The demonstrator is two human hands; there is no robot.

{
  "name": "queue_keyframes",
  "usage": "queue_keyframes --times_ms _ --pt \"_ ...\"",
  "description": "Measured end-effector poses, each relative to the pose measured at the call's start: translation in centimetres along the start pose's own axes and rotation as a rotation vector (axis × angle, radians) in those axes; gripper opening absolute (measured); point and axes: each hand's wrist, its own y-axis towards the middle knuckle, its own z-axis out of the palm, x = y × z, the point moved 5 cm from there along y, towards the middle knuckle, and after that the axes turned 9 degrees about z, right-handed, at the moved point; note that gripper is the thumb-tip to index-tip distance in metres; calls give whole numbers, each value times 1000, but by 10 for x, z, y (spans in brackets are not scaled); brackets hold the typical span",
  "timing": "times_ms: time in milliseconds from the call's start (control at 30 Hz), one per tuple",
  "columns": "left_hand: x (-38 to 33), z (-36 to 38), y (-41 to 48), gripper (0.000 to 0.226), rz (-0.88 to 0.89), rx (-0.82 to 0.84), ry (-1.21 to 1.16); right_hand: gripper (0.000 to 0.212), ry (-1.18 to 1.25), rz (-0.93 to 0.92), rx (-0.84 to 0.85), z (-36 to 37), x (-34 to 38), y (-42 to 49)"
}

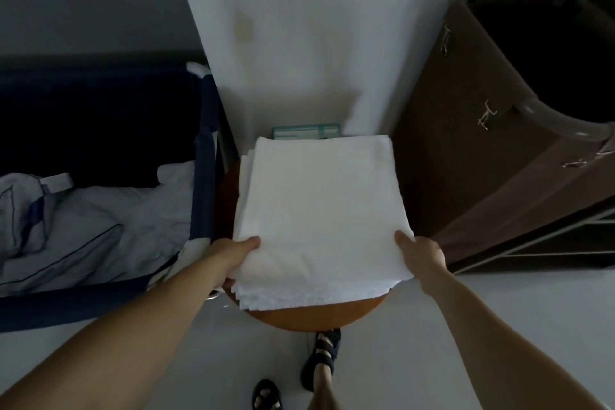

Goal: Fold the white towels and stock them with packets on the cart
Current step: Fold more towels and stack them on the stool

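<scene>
While the stack of folded white towels (319, 210) is resting on a round wooden table (316, 314), the left hand (238, 258) and right hand (422, 256) are pinching its 2 near corners, thumbs on top. A teal packet (306, 132) is showing just behind.

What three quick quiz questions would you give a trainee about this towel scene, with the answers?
1. True or false: the left hand and the right hand both grip the stack of towels.
2. What lies directly under the stack? A) a round wooden table B) a bed C) a chair seat
3. Fill in: behind the stack, by the wall, a ___-coloured packet peeks out.

Key: 1 true; 2 A; 3 teal.
</scene>
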Motion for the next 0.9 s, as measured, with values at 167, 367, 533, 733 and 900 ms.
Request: queue_keyframes --times_ms 167,367,533,733,900 --pt "-6 5 3 64 91 -46 5 50 63 -16 27 5 -9 8" --pt "2 10 8 68 8 47 -198 73 228 112 193 9 2 25" --pt "-12 9 8 81 -58 122 -254 78 258 103 320 15 20 30" --pt "-100 -25 -5 56 89 132 -332 28 302 -214 160 -26 108 -3" --pt "-215 -75 -34 26 340 54 -537 23 442 -474 129 -81 217 -45"
